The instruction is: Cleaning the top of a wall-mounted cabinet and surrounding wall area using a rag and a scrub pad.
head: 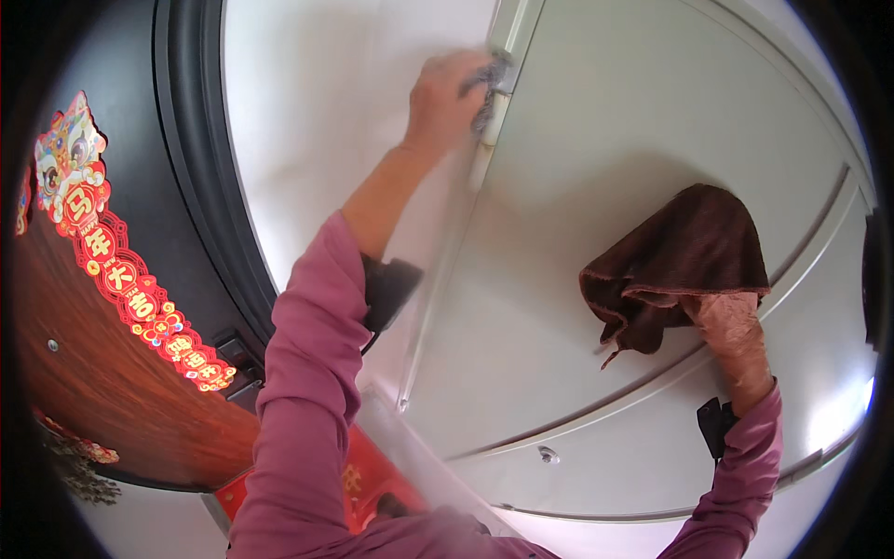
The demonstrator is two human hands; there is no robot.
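My left hand [447,98] is raised at the upper middle, its fingers closed around a dark grey scouring pad [489,91], blurred, that touches the edge strip [497,119] of a pale cabinet door beside the white wall. Over at the right, a dark brown cloth [688,244] drapes over my right hand [719,307] against the pale door panel [559,209]; the cloth hides the fingers, and the wrist shows below its stitched hem. Both wrists carry black straps, and the sleeves are mauve.
At the left stands a dark-framed wooden door [154,405] with a red and gold paper decoration [119,272] and a handle. A round metal knob [549,455] sits on the lower pale panel. A red mat [377,482] lies below, and dried stems [87,478] are at lower left.
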